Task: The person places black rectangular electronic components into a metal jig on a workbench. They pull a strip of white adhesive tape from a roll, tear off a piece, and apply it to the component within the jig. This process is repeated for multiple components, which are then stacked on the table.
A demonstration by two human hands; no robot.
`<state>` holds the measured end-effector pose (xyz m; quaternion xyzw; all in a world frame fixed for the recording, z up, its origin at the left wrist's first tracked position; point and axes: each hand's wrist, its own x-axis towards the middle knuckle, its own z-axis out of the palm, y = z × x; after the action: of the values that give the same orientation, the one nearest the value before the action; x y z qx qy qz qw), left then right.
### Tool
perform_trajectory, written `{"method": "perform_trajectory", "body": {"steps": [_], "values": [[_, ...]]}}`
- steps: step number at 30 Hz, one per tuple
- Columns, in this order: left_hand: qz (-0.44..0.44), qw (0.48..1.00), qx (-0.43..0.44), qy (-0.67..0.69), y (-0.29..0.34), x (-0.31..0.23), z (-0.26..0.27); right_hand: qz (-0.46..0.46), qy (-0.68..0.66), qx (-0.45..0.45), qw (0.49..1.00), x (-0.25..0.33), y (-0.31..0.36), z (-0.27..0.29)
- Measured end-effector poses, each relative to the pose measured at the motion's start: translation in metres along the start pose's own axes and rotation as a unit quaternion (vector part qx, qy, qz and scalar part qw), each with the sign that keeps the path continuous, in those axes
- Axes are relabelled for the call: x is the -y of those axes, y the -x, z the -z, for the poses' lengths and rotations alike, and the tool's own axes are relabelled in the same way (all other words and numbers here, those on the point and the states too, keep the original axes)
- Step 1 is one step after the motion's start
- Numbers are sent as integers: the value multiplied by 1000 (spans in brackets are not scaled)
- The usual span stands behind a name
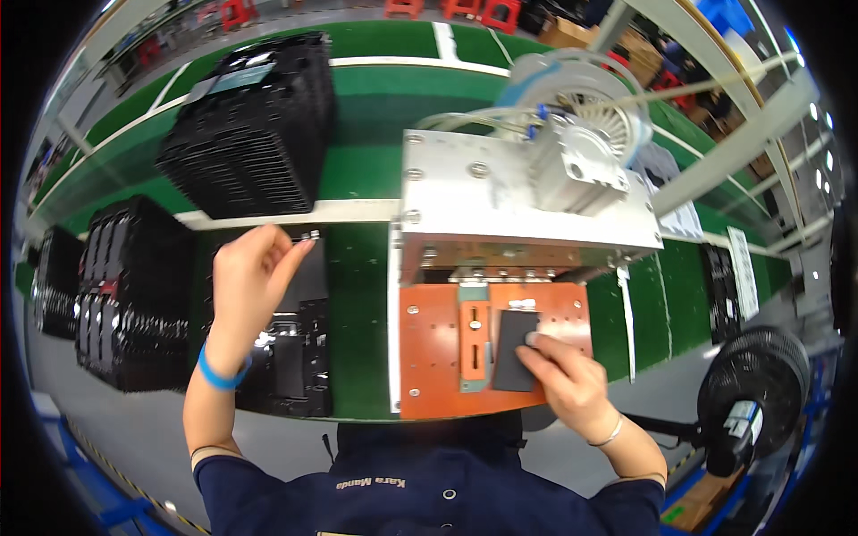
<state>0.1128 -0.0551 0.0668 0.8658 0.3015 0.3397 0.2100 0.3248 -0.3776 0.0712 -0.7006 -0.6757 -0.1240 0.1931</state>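
Observation:
My right hand (572,382) grips the right edge of a flat dark-grey rectangular piece (513,362), thumb and fingers closed on it. A small silvery strip shows at the piece's far end. It lies on the orange plate (438,357) of a metal press, beside an orange-and-green slotted guide bar (474,335). My left hand (246,277) is raised over a black tray (308,393), its thumb and fingers pinched together. What they hold, if anything, is too small to make out. Close to those fingertips, another flat dark piece (310,272) with small shiny ends lies in the tray.
The press's silver housing (474,201) with a cylinder (581,170) overhangs the orange plate. Stacked black trays (250,134) stand beyond my left hand, with more stacks (134,295) farther left. A white fan (581,89) sits behind the press; a black fan (753,393) stands at right.

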Motion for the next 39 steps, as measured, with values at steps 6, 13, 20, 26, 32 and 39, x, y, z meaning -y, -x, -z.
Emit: {"method": "perform_trajectory", "body": {"steps": [6, 13, 20, 26, 32, 39], "values": [[-391, 906, 126, 101, 47, -94, -32, -47, -120, 9, 992, -14, -29, -4], [-382, 838, 364, 137, 49, -107, -65, -45, -107, 4, 993, -18, -38, -21], [-380, 839, 374, 108, 51, -105, -68, -41, -87, 26, 995, -19, -42, -26], [-378, 844, 373, 82, 53, -106, -67, -60, -104, 9, 993, -21, -37, -24], [-382, 843, 369, 82, 53, -105, -70, -36, -82, 46, 995, -23, -38, -24], [-369, 845, 371, 107, 51, -106, -67, -66, -83, 3, 994, -22, -39, -26]]}}
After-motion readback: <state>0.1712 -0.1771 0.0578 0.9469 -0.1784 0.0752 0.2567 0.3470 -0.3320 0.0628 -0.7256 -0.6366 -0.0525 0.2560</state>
